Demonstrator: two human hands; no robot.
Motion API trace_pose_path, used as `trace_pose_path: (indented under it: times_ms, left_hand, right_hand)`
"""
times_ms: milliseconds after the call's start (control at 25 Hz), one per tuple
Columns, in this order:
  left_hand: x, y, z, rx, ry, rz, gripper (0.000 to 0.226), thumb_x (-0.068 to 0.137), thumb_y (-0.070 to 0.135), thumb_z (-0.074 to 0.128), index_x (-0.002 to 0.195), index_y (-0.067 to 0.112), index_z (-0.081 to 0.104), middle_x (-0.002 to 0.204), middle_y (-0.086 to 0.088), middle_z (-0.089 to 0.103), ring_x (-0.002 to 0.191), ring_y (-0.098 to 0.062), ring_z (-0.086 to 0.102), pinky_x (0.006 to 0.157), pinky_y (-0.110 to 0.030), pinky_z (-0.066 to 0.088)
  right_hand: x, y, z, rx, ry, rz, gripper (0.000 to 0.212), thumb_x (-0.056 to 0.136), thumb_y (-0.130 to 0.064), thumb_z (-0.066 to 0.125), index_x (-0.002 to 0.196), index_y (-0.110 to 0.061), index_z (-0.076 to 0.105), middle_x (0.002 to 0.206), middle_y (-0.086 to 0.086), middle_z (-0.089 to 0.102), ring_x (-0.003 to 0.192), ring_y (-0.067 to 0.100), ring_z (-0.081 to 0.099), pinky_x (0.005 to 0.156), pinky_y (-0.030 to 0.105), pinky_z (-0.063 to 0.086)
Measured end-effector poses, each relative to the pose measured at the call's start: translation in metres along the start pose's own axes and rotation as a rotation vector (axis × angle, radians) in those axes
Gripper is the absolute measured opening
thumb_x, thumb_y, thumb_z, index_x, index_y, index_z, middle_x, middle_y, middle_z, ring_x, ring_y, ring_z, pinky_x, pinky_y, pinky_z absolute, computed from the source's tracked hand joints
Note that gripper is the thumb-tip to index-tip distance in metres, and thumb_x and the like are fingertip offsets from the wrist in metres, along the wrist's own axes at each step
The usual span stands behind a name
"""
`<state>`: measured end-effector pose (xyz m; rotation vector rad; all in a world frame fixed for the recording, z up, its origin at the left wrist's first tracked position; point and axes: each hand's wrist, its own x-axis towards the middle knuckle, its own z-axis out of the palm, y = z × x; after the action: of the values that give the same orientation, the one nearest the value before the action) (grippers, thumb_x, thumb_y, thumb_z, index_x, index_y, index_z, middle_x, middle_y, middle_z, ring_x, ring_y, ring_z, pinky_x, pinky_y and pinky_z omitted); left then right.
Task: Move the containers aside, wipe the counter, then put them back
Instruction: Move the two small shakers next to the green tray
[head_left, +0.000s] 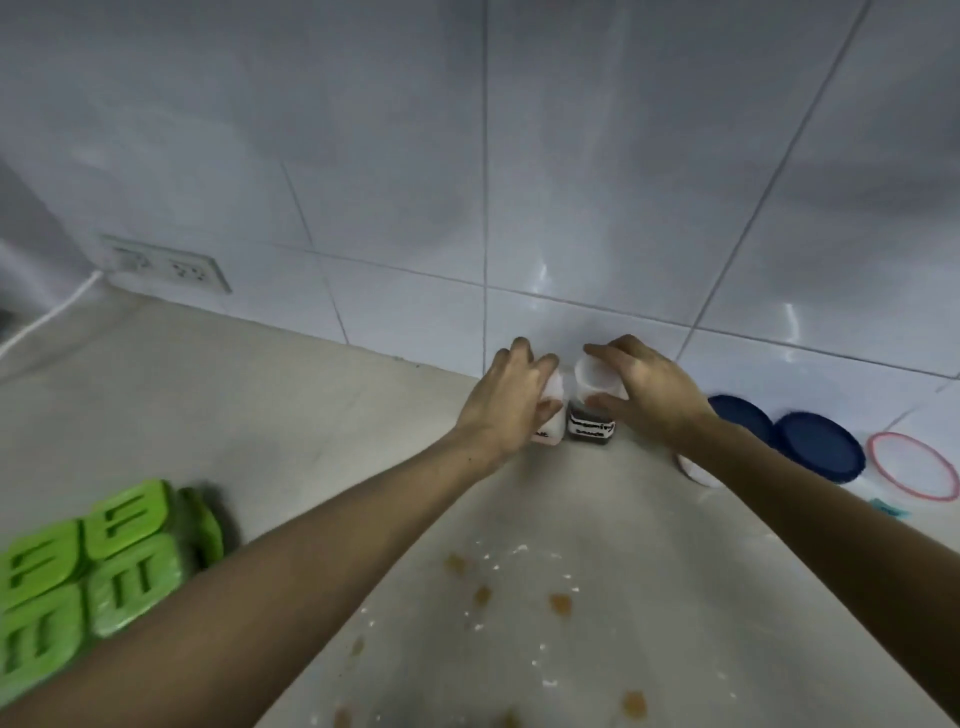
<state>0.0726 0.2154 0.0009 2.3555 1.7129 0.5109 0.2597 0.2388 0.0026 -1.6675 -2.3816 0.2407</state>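
Two small jars stand side by side against the tiled wall at the back of the pale counter (311, 415). My left hand (506, 402) is wrapped around the left jar (553, 415), a white one with a pinkish base. My right hand (649, 389) grips the white lid of the right jar (592, 426), which has dark contents and a white label with black writing. Both jars rest on the counter. Brown spots and white crumbs (519, 603) are scattered over the counter in front of me.
Green-lidded containers (98, 566) sit at the left front. At the right are two dark blue lids (818, 452), a clear lid with a red rim (911, 465) and a white container (693, 470) partly hidden by my right arm. A wall socket (166, 265) with a white cable is at far left.
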Motion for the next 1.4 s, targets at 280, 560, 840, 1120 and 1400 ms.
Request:
trace_pose_path:
  times_ms: [280,560,840,1120,1400]
  left_hand:
    - [-0.098,-0.14,-0.084,0.166,-0.023,-0.267,0.046,0.085,0.036,0.066,0.126,0.018,0.056,0.116,-0.014,0.055,0.103,-0.032,0.058,0.088,-0.039,0.05]
    - [-0.173,-0.242,-0.126,0.154,-0.002,-0.459,0.048,0.082,0.043,0.067,0.121,0.017,0.062,0.112,-0.014,0.058,0.103,-0.033,0.06,0.089,-0.037,0.048]
    - [-0.193,-0.266,-0.121,0.078,0.021,-0.433,0.051,0.082,0.044,0.067,0.123,0.015,0.06,0.116,-0.014,0.057,0.105,-0.032,0.059,0.09,-0.037,0.047]
    - [-0.186,-0.26,-0.12,0.182,-0.139,-0.407,0.065,0.081,0.048,0.063,0.134,0.016,0.047,0.128,-0.012,0.049,0.119,-0.031,0.046,0.099,-0.042,0.043]
    - [-0.136,-0.169,-0.09,0.224,0.098,-0.084,0.038,0.086,0.033,0.058,0.12,0.015,0.06,0.12,-0.007,0.058,0.113,-0.029,0.053,0.092,-0.041,0.043]
  right_hand:
    - [0.044,-0.149,0.042,0.095,-0.106,-0.16,0.057,0.084,-0.033,0.066,0.137,-0.021,0.048,0.134,0.005,0.05,0.117,0.029,0.054,0.094,0.037,0.046]
    - [0.062,-0.27,0.104,0.161,-0.197,-0.306,0.057,0.087,-0.034,0.063,0.14,-0.026,0.045,0.136,0.0,0.048,0.119,0.024,0.053,0.095,0.038,0.048]
    - [0.062,-0.312,0.136,0.265,-0.191,-0.364,0.058,0.088,-0.028,0.064,0.141,-0.024,0.043,0.138,-0.002,0.048,0.123,0.02,0.05,0.101,0.038,0.045]
    - [0.047,-0.289,0.129,0.254,-0.192,-0.302,0.073,0.089,-0.031,0.062,0.15,-0.019,0.024,0.157,0.0,0.029,0.14,0.017,0.033,0.114,0.033,0.032]
    - [-0.027,-0.147,0.086,0.106,-0.139,-0.04,0.064,0.093,-0.04,0.053,0.148,-0.02,0.028,0.155,-0.001,0.032,0.14,0.017,0.034,0.112,0.032,0.034]
